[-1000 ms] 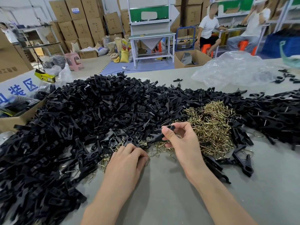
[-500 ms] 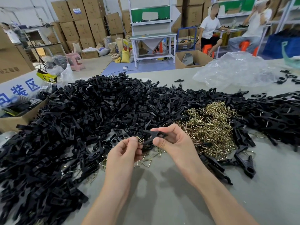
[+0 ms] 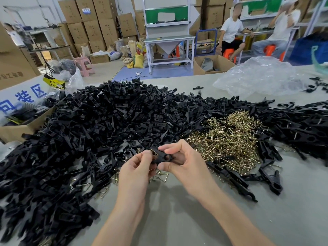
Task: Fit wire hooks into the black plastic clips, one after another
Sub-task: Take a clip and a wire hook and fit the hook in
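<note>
My right hand [image 3: 184, 163] pinches a black plastic clip [image 3: 162, 157] between thumb and fingers, a little above the table. My left hand [image 3: 137, 168] pinches a brass wire hook [image 3: 154, 153] right at the clip's left end; the fingers hide most of the hook. A large heap of black clips [image 3: 92, 132] covers the table's left and middle. A pile of brass wire hooks [image 3: 229, 139] lies just right of my hands. A few loose hooks [image 3: 164, 175] lie under my hands.
More black clips [image 3: 301, 126] spread along the right, with some [image 3: 269, 181] near my right forearm. A crumpled clear plastic bag [image 3: 260, 77] sits at the back right. A cardboard box [image 3: 19, 128] stands at the left edge. Bare grey tabletop [image 3: 177, 219] lies around my forearms. Two people sit far behind.
My left hand lifted off the table with a hook and came up to the clip. My right hand drew the clip back toward me, so both hands now meet above the table.
</note>
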The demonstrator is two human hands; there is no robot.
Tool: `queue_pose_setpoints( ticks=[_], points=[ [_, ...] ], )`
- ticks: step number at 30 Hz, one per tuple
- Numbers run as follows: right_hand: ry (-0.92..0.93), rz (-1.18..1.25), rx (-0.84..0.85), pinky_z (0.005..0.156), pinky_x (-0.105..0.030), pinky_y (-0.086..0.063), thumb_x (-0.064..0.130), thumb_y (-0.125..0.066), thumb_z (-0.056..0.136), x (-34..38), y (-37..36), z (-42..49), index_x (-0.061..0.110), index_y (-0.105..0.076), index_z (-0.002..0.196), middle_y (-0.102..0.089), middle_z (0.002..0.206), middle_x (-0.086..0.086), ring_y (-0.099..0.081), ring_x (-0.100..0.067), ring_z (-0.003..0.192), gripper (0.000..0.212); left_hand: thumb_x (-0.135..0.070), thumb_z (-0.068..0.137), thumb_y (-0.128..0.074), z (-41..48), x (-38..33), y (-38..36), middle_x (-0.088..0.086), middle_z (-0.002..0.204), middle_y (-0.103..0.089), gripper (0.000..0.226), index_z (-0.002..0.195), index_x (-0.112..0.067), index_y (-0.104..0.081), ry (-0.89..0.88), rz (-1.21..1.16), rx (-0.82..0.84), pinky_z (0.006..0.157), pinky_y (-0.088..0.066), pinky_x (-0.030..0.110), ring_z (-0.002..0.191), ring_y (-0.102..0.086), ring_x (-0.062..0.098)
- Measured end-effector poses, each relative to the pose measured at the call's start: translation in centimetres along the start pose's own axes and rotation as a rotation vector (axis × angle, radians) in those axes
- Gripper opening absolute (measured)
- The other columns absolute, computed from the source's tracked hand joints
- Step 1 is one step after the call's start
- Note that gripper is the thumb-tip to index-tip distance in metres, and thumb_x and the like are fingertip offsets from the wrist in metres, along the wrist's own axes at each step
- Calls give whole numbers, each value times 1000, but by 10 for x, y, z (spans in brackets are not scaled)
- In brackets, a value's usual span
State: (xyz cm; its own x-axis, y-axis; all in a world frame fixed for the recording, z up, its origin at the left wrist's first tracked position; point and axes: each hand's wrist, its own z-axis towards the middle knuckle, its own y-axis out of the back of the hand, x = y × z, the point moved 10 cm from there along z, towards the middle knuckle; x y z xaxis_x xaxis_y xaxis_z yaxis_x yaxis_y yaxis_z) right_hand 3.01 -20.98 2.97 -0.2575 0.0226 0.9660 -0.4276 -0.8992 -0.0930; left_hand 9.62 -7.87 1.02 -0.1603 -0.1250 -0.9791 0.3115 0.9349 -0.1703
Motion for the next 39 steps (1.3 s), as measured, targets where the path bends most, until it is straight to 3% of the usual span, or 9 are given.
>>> queue_pose_setpoints(
  ticks=[5, 8, 11, 14, 18, 25, 28, 34, 39],
  points=[
    [23, -46, -15, 89, -25, -55, -1, -82, 78, 1, 1, 0, 44, -61, 79, -74, 112, 11, -71, -11, 104, 50, -18, 94, -61, 1, 17, -16, 9, 82, -69, 17, 88, -8, -73, 221, -283, 119, 61, -51, 26, 62, -61, 13],
    [32, 8, 12, 89, -20, -53, 5, -79, 83, 7, 4, 1, 37, -64, 91, -76, 111, 10, -71, -9, 105, 36, -19, 80, -70, -9, 17, -38, 9, 85, -68, 11, 83, -10, -74, 385, -504, 351, 67, -59, 28, 67, -64, 14],
    [-5, 152, 25, 83, -17, -53, 8, -75, 86, 7, 7, 1, 13, -64, 105, -77, 109, 0, -72, -11, 100, 22, -24, 77, -71, -9, 13, -44, 12, 91, -71, 17, 85, -11, -80, 363, -487, 419, 64, -60, 29, 73, -68, 16],
    [-59, 310, 40, 82, -23, -56, 18, -74, 84, 2, 7, 1, 18, -69, 104, -76, 114, -8, -72, -21, 98, 21, -28, 86, -69, -14, 13, -50, 10, 87, -70, 26, 102, -10, -79, 359, -471, 493, 63, -60, 30, 70, -68, 16],
    [-65, 373, 83, 89, -32, -58, 26, -77, 82, 1, 7, 3, 27, -75, 101, -72, 125, -8, -65, -32, 105, 19, -27, 91, -69, -24, 5, -53, 12, 103, -69, 26, 115, -18, -73, 326, -451, 654, 72, -59, 34, 82, -69, 18],
    [-124, 342, 111, 91, -33, -57, 33, -71, 87, -10, 10, 2, 14, -73, 117, -73, 98, -11, -68, -23, 97, 35, -18, 94, -63, -30, 2, -55, 12, 100, -68, 37, 131, -20, -65, 330, -474, 685, 65, -58, 28, 76, -66, 14],
    [-154, 400, 129, 85, -25, -56, 22, -60, 97, -13, 9, 1, 7, -70, 120, -75, 100, -10, -71, -21, 94, 29, -14, 92, -65, -29, 4, -56, 11, 90, -62, 29, 121, -16, -71, 363, -572, 651, 63, -56, 26, 66, -57, 11],
    [-193, 404, 125, 83, -26, -57, 17, -58, 94, -19, 10, 1, 5, -68, 115, -76, 97, -9, -74, -23, 91, 27, -9, 89, -56, -27, 10, -58, 13, 81, -57, 23, 101, -12, -75, 398, -686, 573, 62, -55, 27, 58, -50, 12],
    [-201, 361, 138, 86, -28, -57, 19, -59, 93, -22, 8, 0, 5, -69, 115, -75, 104, -15, -73, -27, 94, 28, 2, 98, -43, -23, 19, -52, 12, 77, -57, 38, 91, -14, -77, 410, -645, 526, 62, -56, 29, 53, -47, 10]
  ],
)
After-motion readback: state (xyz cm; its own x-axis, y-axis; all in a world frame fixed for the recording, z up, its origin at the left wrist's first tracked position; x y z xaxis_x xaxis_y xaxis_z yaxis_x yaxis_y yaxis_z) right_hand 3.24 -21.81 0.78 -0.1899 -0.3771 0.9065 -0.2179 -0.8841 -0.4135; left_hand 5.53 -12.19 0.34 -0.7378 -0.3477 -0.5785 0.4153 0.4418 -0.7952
